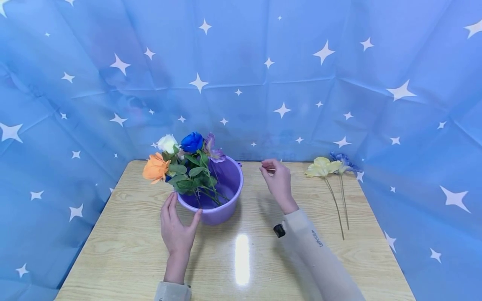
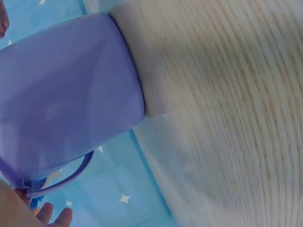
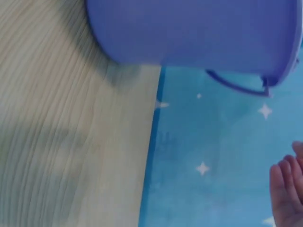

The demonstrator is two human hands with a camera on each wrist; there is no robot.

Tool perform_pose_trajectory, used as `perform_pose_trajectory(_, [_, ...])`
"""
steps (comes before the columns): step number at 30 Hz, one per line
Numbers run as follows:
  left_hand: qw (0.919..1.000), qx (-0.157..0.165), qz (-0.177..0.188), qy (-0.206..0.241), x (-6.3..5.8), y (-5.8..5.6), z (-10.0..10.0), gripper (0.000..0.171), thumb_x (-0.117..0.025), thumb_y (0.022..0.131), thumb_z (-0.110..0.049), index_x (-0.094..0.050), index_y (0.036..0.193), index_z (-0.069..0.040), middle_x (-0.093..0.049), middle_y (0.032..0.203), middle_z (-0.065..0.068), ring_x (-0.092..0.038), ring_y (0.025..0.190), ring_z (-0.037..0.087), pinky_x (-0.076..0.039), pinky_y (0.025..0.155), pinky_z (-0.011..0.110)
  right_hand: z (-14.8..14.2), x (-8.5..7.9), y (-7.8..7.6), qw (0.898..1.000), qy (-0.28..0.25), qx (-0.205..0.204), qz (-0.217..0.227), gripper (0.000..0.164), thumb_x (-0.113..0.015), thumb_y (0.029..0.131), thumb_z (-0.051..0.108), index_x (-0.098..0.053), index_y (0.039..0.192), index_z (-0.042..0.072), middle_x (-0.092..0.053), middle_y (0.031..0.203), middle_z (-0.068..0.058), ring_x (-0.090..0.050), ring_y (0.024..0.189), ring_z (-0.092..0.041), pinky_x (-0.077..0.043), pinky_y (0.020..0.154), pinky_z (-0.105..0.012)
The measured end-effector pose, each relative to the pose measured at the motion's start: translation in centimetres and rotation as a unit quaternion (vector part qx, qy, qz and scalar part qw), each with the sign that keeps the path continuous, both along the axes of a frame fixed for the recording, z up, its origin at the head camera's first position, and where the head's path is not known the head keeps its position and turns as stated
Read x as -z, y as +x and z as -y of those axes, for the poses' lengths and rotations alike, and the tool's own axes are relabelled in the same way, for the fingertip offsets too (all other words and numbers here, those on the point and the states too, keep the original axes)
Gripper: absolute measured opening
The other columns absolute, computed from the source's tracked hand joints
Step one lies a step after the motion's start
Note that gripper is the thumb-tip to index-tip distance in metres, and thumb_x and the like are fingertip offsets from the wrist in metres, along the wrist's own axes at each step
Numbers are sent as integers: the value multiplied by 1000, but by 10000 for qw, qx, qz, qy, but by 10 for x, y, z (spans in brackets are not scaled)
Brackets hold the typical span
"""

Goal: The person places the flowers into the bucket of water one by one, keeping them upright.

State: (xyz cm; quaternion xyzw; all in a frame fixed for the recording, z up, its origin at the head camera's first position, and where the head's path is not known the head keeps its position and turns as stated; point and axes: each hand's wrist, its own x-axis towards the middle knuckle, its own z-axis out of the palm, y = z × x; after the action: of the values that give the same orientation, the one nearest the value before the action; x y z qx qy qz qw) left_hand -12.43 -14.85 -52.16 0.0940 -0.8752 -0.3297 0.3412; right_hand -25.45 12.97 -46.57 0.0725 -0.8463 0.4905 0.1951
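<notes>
A purple bucket (image 1: 222,215) stands upright on the table, its handle (image 2: 71,179) hanging down along the outside. Out of it lean an orange flower (image 1: 155,168), a white rose (image 1: 167,143), a blue rose (image 1: 192,142) and a purple flower (image 1: 214,148), with green leaves and thin stems inside. Spread at the near left of the rim, my left hand (image 1: 178,232) touches the bucket with fingers on its side and thumb at the front. My right hand (image 1: 278,182) hovers to the right of the bucket, fingers loosely bent, with nothing held.
Toward the right of the wooden table (image 1: 124,246) lie a pale yellow flower (image 1: 321,167) and a blue-violet flower (image 1: 342,159), their stems pointing toward the near side. A blue star-patterned curtain (image 1: 241,54) borders the back and both sides.
</notes>
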Motion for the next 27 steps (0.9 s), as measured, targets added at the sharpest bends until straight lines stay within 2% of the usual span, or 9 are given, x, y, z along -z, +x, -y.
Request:
perform_pose_trajectory(12, [9999,-25,-131,-45,2,-1,0,91,-77,75,-51,-43,150,-11,-48,149,10,-46,136,30,-42,111,47,-45,15,-2,9988,-110,451,-124,12,-71,90,5,-70,102,2,-74,98,-15,-72,90,-28,-62,84,-39])
perform_pose_trajectory(20, [9999,-35,-153,-35,1,-2,-1,91,-78,75,-50,-44,149,-10,-48,149,11,-46,136,31,-42,111,47,-69,23,-2,9963,-95,849,-116,14,-71,90,7,-71,102,-1,-74,96,-16,-72,89,-27,-62,81,-30])
perform_pose_trajectory(27, [9997,-38,-237,-73,3,-2,-1,91,-79,75,-48,-45,149,-9,-49,148,12,-47,135,32,-43,110,49,-95,37,0,9936,-93,1120,97,20,-69,92,11,-70,109,1,-73,103,-16,-71,95,-27,-61,84,-32])
